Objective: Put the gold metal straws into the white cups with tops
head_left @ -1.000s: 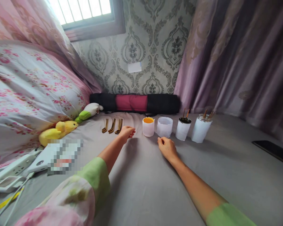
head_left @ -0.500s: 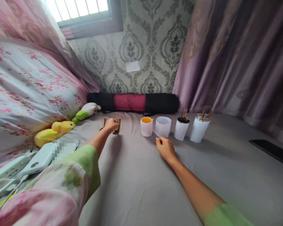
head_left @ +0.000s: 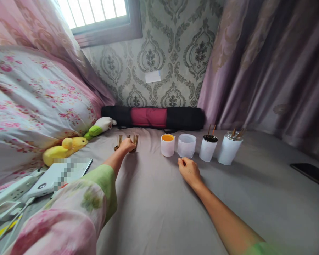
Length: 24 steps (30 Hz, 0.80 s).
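Note:
My left hand (head_left: 127, 145) reaches far out over the sheet, fingers curled down among thin brown sticks. Whatever lies in its grip is hidden behind the hand. One bunch of brown sticks (head_left: 135, 142) shows just right of the fingers, and another small bunch (head_left: 118, 142) is on their left. My right hand (head_left: 189, 170) rests loosely closed, with nothing visible in it. Just beyond it stands a white-wrapped translucent cup (head_left: 186, 146). Left of that cup is a white-wrapped container with an orange inside (head_left: 167, 146).
Two white-wrapped jars, one dark-mouthed (head_left: 208, 150) and one glass-rimmed (head_left: 229, 150), hold sticks at right. A black phone (head_left: 311, 174) lies farther right. Plush toys (head_left: 65, 149), a power strip (head_left: 14, 187) and a white device (head_left: 44, 184) are left. A black-and-red roll (head_left: 149, 117) lines the wall.
My left hand has shifted slightly and lowered at the sticks; stick tips now show behind it. My right hand keeps its pose. The whole view has moved a little.

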Tool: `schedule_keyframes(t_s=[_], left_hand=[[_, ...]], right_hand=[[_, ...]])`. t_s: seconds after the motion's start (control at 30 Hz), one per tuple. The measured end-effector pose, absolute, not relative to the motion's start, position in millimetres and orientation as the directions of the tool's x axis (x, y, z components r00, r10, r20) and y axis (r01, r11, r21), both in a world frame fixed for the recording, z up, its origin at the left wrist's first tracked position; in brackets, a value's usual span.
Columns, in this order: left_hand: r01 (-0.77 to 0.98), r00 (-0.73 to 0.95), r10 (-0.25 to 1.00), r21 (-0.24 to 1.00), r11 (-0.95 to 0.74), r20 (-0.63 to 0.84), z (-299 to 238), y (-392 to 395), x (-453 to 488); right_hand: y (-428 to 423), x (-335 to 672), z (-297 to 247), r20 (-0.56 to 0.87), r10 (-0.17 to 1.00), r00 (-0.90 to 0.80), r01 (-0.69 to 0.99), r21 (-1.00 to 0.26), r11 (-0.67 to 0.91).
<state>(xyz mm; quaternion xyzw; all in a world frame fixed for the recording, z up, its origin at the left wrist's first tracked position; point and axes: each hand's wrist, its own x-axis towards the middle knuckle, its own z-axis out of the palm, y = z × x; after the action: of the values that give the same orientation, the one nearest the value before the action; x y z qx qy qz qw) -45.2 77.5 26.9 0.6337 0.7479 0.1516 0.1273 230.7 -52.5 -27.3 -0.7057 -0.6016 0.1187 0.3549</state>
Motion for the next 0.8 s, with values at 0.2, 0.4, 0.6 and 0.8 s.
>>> schedule_keyframes(t_s=[0.2,0.4,0.6,0.8], left_hand=[[0.928,-0.155,0.988,0.339,0.154,-0.023,24.7,79.1,-45.7],[0.926,-0.156,0.987,0.340,0.162,-0.047,22.9,79.5,-44.4],[0.924,-0.172,0.983,0.335,0.184,-0.068,22.3,81.3,-44.9],[0.912,-0.188,0.980,0.361,0.197,-0.061,21.7,81.8,-45.2]], right_hand=[[-54.2,230.0,-25.7,0.250,0.937,0.245,0.763,-0.646,-0.027],[-54.7,229.7,-24.9,0.257,0.934,0.247,0.773,-0.633,-0.031],[-54.3,229.9,-24.9,0.253,0.935,0.246,0.777,-0.629,-0.034],[-55.4,229.9,-25.6,0.261,0.934,0.244,0.780,-0.625,-0.029]])
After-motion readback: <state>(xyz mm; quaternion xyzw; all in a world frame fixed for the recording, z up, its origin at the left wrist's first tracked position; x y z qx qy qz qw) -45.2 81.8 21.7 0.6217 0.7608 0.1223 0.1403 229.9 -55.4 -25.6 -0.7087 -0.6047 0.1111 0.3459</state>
